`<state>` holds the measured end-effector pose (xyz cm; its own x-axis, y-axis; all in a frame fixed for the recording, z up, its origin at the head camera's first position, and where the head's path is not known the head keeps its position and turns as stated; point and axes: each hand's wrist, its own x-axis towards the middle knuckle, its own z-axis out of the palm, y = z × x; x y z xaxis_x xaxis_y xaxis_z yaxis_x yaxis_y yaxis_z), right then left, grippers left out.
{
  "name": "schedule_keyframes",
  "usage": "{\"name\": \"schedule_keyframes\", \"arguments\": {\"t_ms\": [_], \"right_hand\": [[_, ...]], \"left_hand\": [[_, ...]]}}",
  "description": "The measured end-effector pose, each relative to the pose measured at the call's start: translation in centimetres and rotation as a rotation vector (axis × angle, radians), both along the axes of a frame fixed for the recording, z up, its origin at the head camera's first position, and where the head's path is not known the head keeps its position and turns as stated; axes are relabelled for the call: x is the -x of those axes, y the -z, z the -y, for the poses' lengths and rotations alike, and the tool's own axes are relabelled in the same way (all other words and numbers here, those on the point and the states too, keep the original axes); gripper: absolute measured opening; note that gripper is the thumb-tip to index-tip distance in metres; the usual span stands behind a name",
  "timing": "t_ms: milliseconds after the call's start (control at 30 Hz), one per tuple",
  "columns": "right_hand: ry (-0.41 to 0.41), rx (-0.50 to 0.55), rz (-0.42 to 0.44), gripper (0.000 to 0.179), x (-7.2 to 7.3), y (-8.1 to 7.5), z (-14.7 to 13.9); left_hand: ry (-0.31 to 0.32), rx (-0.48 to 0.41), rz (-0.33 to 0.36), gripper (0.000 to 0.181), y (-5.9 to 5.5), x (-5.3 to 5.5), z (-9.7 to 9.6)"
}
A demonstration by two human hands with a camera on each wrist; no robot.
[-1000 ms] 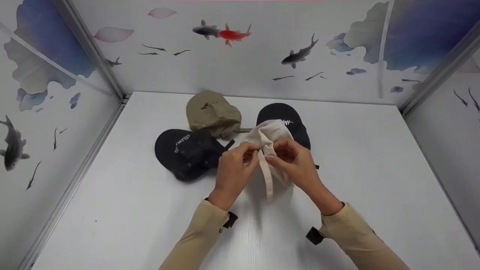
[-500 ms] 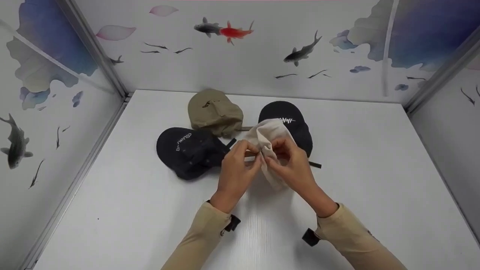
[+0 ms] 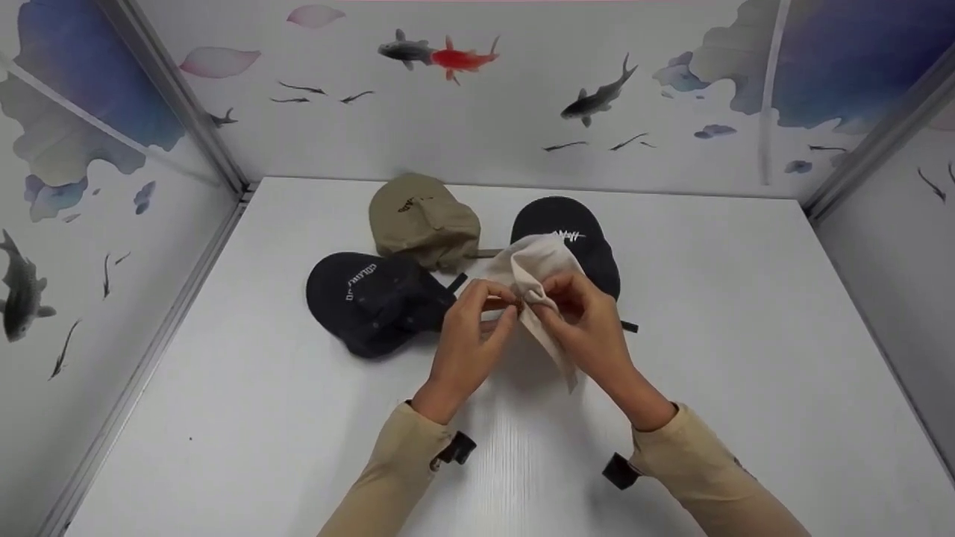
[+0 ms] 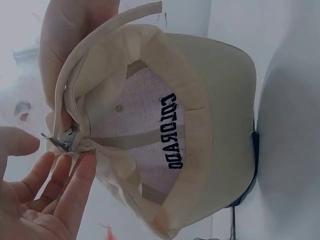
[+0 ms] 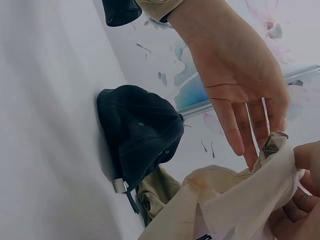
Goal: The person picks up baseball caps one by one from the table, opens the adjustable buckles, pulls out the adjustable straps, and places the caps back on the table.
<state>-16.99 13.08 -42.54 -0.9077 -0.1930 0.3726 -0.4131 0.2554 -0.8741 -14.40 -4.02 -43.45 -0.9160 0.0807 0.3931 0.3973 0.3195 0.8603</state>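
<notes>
Both hands hold a beige baseball cap [image 3: 548, 256] above the table, its back strap toward me. In the left wrist view its inside shows, with reversed dark lettering, and the brim [image 4: 232, 125] points down. My left hand [image 3: 468, 339] has its fingertips at the metal strap buckle [image 4: 65, 139]; its thumb [image 4: 22, 141] stands slightly apart from the buckle's raised flap. My right hand [image 3: 593, 328] grips the back band beside the buckle, partly hidden by the cloth in the right wrist view. The strap's loose end [image 4: 152, 7] sticks out along the right hand.
A black cap [image 3: 369, 306] with white lettering lies at left on the white table [image 3: 716, 358]. An olive cap [image 3: 421, 224] sits behind it. Another black cap [image 3: 556, 211] lies behind the beige one. Panels printed with fish [image 3: 597, 93] enclose the table's back and sides.
The strap's loose end hung straight down a second ago and now slants to the right. The cap's back band has twisted slightly at the right fingers. The other caps lie as before.
</notes>
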Motion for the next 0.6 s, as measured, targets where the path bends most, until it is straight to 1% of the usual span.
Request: {"name": "schedule_keyframes", "arguments": {"t_ms": [67, 167, 267, 433, 600], "right_hand": [[-0.002, 0.008, 0.010, 0.016, 0.00, 0.00, -0.03], [-0.012, 0.012, 0.017, 0.015, -0.01, 0.06, -0.01], [-0.022, 0.011, 0.015, 0.014, -0.03, 0.11, 0.01], [-0.039, 0.018, 0.005, 0.013, -0.03, 0.19, 0.05], [-0.045, 0.026, -0.012, 0.014, 0.03, 0.40, 0.20]], "left_hand": [[-0.014, 0.000, 0.005, 0.014, 0.11, 0.07, 0.15], [-0.034, 0.035, 0.014, 0.021, 0.31, 0.16, 0.33], [-0.038, 0.073, 0.023, 0.026, 0.44, 0.17, 0.49], [0.000, 0.067, 0.028, 0.023, 0.49, 0.27, 0.76], [0.082, -0.027, 0.086, 0.026, 0.56, 0.42, 1.07]]}}
